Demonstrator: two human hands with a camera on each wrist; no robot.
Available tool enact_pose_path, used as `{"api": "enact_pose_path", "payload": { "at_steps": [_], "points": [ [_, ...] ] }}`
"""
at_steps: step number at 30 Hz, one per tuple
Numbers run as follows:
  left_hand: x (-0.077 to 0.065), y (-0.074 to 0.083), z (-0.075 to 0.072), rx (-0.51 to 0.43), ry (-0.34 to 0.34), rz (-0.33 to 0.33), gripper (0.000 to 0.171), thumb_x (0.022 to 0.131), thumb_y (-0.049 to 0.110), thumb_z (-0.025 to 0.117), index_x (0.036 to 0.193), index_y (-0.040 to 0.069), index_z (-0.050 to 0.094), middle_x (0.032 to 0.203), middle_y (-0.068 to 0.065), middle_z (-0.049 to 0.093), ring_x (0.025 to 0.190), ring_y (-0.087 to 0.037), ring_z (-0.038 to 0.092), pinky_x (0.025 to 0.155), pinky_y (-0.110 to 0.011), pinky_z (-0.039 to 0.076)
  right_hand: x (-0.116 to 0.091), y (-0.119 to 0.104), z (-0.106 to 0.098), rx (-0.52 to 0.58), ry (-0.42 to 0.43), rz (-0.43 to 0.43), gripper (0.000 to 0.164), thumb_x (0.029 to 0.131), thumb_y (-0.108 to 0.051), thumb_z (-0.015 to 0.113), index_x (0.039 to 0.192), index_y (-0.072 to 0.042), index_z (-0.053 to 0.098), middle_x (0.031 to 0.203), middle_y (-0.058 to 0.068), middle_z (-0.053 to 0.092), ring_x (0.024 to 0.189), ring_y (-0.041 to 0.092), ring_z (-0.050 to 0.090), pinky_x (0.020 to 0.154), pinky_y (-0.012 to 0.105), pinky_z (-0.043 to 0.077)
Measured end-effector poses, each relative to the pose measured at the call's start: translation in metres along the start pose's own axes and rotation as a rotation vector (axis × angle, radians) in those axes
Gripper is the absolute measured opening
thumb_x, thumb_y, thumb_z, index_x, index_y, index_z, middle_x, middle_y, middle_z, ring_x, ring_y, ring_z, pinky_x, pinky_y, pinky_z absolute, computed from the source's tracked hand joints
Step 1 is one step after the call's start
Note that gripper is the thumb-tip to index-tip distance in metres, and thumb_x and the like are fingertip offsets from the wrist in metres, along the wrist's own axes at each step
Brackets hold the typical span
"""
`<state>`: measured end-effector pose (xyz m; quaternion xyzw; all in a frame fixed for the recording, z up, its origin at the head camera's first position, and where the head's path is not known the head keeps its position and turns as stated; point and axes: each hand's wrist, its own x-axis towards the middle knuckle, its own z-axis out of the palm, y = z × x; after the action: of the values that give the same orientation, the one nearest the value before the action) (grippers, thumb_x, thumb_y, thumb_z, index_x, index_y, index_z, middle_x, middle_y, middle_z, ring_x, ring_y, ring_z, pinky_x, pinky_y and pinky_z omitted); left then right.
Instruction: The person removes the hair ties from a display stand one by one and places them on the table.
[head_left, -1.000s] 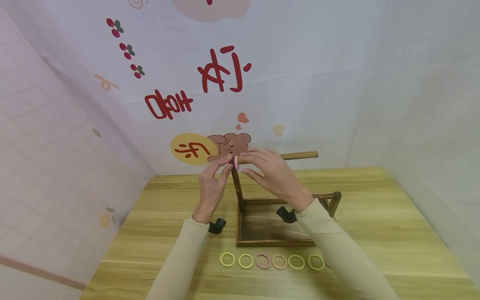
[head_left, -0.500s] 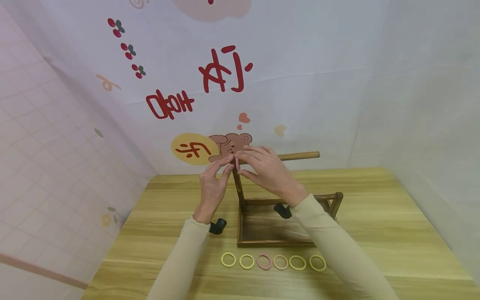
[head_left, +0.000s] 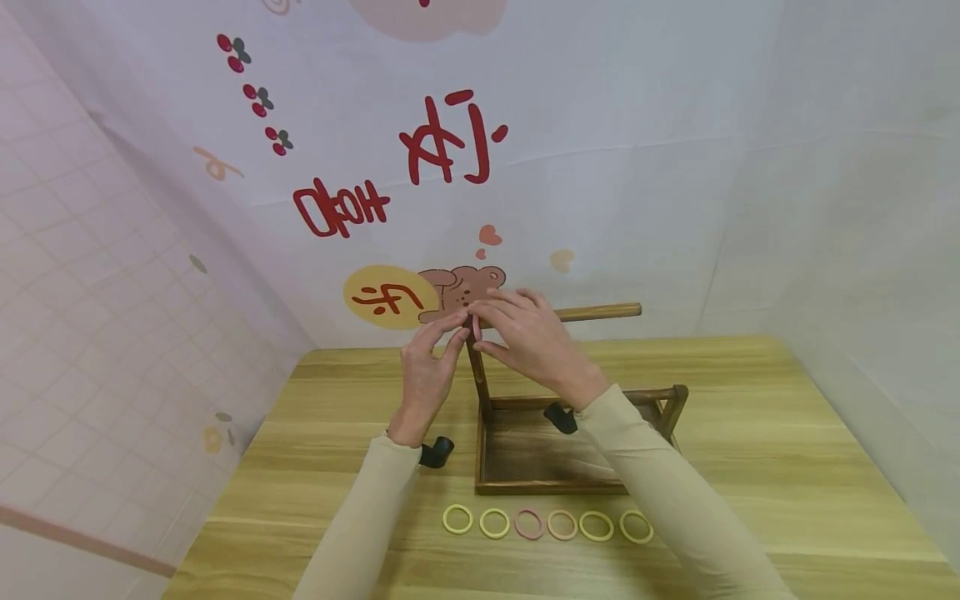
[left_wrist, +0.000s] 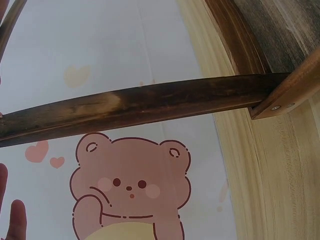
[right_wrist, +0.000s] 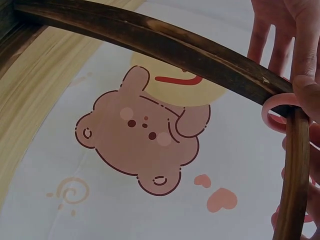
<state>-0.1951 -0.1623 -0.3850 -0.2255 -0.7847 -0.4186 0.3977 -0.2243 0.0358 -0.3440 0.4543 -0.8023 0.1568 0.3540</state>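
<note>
A pink ring (head_left: 477,327) encircles the wooden bar (head_left: 600,312) where it meets the upright post (head_left: 477,367). From the left, my left hand (head_left: 426,371) pinches at the ring with thumb and index finger. My right hand (head_left: 534,340) reaches over the bar, its thumb and fingertips on the ring's other side. In the right wrist view the ring (right_wrist: 270,116) surrounds the joint, a thumb (right_wrist: 304,89) against it. Fingers behind the bar are partly hidden there. Only some fingertips (left_wrist: 17,220) show at the left edge of the left wrist view.
Under the bar stands the stand's wooden tray (head_left: 551,487), with a short side rail (head_left: 672,408) at its right. Several yellow and pink rings, including a yellow ring (head_left: 457,519), lie in a row on the table (head_left: 765,467) before it. A printed cloth (head_left: 637,192) hangs behind.
My right hand has shifted slightly left along the bar and closed in on the pink ring. The left hand has stayed almost still, and the rings on the table have not moved.
</note>
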Motion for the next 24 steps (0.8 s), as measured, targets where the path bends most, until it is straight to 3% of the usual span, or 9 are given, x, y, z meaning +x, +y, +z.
{"api": "enact_pose_path", "payload": {
  "at_steps": [24],
  "points": [
    [-0.0003, -0.0004, 0.0015, -0.026, 0.016, 0.002, 0.027, 0.092, 0.002, 0.077, 0.119, 0.001, 0.076, 0.118, -0.014, 0.076, 0.109, -0.032, 0.071, 0.095, -0.050, 0.056, 0.0014, -0.0016, 0.0027, -0.029, -0.032, 0.042, 0.045, 0.089, -0.025, 0.085, 0.128, -0.013, 0.069, 0.124, 0.003, 0.074, 0.126, 0.026, 0.063, 0.107, 0.054, 0.046]
  ]
}}
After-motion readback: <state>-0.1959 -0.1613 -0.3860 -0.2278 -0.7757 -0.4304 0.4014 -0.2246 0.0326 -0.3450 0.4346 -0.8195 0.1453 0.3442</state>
